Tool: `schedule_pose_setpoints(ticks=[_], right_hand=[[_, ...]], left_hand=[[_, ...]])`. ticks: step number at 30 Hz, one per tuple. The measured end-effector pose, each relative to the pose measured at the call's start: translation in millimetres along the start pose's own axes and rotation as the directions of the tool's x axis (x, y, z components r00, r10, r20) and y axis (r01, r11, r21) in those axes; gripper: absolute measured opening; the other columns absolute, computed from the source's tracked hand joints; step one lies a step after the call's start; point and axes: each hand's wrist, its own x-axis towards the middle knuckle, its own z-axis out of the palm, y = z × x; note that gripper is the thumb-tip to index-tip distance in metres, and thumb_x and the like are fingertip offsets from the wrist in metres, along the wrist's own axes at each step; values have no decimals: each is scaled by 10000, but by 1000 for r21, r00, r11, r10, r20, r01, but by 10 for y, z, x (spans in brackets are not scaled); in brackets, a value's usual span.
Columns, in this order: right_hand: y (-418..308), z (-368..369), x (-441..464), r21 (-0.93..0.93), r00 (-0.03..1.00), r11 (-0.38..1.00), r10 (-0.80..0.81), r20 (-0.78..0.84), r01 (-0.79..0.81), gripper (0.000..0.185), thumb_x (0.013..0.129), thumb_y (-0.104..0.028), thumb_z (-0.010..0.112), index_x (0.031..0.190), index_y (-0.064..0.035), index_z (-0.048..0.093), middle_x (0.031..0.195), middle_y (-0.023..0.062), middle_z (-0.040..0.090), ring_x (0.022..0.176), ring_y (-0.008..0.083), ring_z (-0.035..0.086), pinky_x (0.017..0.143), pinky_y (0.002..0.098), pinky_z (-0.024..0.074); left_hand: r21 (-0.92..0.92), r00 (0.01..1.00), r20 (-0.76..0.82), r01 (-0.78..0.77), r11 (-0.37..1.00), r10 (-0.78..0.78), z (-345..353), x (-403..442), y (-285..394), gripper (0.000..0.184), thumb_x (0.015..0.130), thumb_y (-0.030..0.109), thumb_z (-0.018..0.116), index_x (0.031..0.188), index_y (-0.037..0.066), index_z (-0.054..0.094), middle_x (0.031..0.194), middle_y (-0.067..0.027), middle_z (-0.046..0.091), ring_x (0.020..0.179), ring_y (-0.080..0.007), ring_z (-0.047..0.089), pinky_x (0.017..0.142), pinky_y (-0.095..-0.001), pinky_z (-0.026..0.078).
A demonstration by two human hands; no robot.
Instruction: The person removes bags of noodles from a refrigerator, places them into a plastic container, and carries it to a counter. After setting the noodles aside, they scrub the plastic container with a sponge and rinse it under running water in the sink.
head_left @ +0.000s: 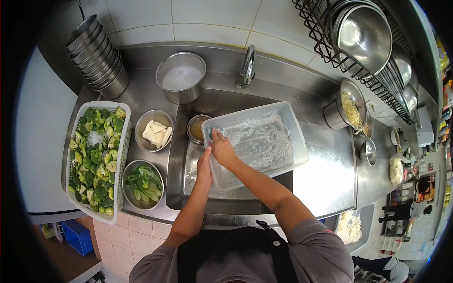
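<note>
Head view: near mid-frame, a soapy plastic tub (298,137) lies over the sink (177,181). The left hand (204,166) grips its left wall; the right hand (222,148) reaches inside, its grasp unclear.

There is room to pass over the bench (328,170) right of the tub (300,139). The tap (247,69) stands behind it; bowls (143,184) and a basket (123,153) obstruct its left.

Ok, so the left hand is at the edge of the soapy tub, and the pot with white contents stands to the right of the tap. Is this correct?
Not quite: the head view shows the pot to the left of the tap. The left hand is indeed at the edge of the soapy tub.
</note>
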Motion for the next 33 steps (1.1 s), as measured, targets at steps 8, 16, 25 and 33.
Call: schedule_pose_setpoints(ticks=[8, 16, 25, 33], right_hand=[[-320, -353, -335, 310, 827, 920, 26, 562, -240, 762, 878, -205, 448, 1402, 98, -15, 1398, 383, 167, 1242, 445, 375, 1054, 417, 302], [-383, -266, -13, 487, 984, 857, 115, 140, -169, 563, 808, -100, 502, 1350, 0, 385, 1231, 284, 497, 1142, 411, 485, 988, 409, 385], [-493, -168, 266, 713, 931, 666, 361, -53, -217, 509, 784, 41, 508, 1289, -25, 492, 1249, 227, 532, 1172, 301, 520, 971, 305, 400], [-675, -305, 71, 471, 980, 860, 193, 57, -196, 504, 792, -116, 566, 1293, -114, 508, 1222, 285, 463, 1102, 419, 492, 949, 415, 412]], left_hand=[[-48, 992, -24, 122, 991, -123, -168, 208, 209, 512, 836, 505, 590, 1139, 96, 536, 946, -36, 571, 871, -170, 572, 761, -323, 481], [26, 995, 89, -38, 999, 36, -161, 135, 192, 467, 888, 403, 579, 1174, 35, 552, 1128, -83, 593, 1005, -163, 566, 876, -298, 441], [0, 996, 62, -59, 998, 59, -110, 98, 334, 313, 884, 287, 621, 1046, 19, 629, 976, -50, 653, 871, -128, 607, 763, -250, 469], [-175, 978, 202, 88, 981, -52, -148, 123, 482, 498, 919, 448, 494, 1255, 81, 500, 1156, -81, 582, 1031, -196, 567, 902, -315, 432]])
